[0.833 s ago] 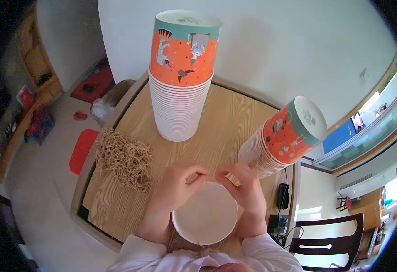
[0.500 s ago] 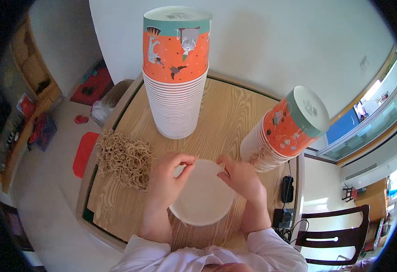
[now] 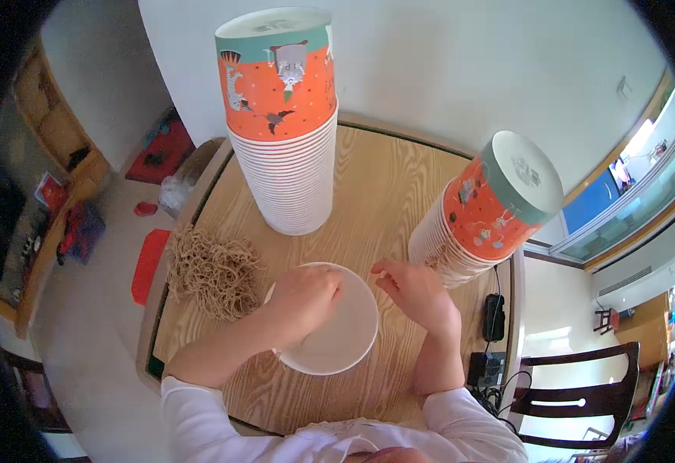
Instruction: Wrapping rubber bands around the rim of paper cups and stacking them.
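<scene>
A white paper bucket [image 3: 337, 339] stands upright before me, its open top facing up. My left hand [image 3: 307, 297] is closed in a fist over its left side; what the fingers hold, if anything, is hidden. Just right of the rim, my right hand [image 3: 418, 295] is held with curled fingers and thumb near the index finger; I cannot make out anything in the pinch. On the left lies a tangled heap of thin tan cord-like loops [image 3: 216, 274].
A tall stack of upside-down orange and green paper buckets [image 3: 282, 116] stands at the back. A shorter stack [image 3: 492, 204] is at right, with tan strands [image 3: 453, 261] against it. A black power adapter [image 3: 493, 316] and cables lie at the right edge, beside a dark chair [image 3: 577, 397].
My left hand has closed and moved over the bucket, its forearm swinging out left. The right hand has stayed near the rim. The view has shifted slightly, and the bucket now appears further left.
</scene>
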Available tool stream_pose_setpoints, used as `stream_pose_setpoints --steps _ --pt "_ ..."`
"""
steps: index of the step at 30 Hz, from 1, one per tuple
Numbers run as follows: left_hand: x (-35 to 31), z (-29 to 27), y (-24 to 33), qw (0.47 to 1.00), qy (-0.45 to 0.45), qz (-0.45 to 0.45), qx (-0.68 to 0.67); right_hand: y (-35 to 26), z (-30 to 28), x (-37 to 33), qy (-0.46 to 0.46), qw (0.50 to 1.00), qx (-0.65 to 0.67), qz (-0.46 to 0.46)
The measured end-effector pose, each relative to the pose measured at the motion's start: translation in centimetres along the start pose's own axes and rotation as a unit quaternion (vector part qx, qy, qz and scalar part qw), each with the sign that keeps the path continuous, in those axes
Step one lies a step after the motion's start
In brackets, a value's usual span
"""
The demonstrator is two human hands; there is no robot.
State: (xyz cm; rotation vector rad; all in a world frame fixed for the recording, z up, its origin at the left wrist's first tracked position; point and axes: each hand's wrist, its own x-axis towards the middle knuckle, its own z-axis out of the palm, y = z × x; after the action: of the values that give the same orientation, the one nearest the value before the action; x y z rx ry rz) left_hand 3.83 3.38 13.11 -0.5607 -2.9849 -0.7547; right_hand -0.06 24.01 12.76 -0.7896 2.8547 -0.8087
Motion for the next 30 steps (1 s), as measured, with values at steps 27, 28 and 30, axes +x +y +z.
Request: stream_pose_setpoints --steps 27,28,30 --pt "1.4 0.5 0.6 1.000 -0.021 0.012 0.008 0.0 0.3 1.0 -0.044 0.999 0.010 -0.019" --pt "1.4 0.5 0.6 0.999 -0.026 0.015 0.013 -0.1 0.2 1.0 -0.054 0.998 0.012 -0.012" --pt "1.5 0.5 0.8 0.999 -0.030 0.013 0.022 -0.1 0.2 1.0 -0.063 0.998 0.013 -0.005"
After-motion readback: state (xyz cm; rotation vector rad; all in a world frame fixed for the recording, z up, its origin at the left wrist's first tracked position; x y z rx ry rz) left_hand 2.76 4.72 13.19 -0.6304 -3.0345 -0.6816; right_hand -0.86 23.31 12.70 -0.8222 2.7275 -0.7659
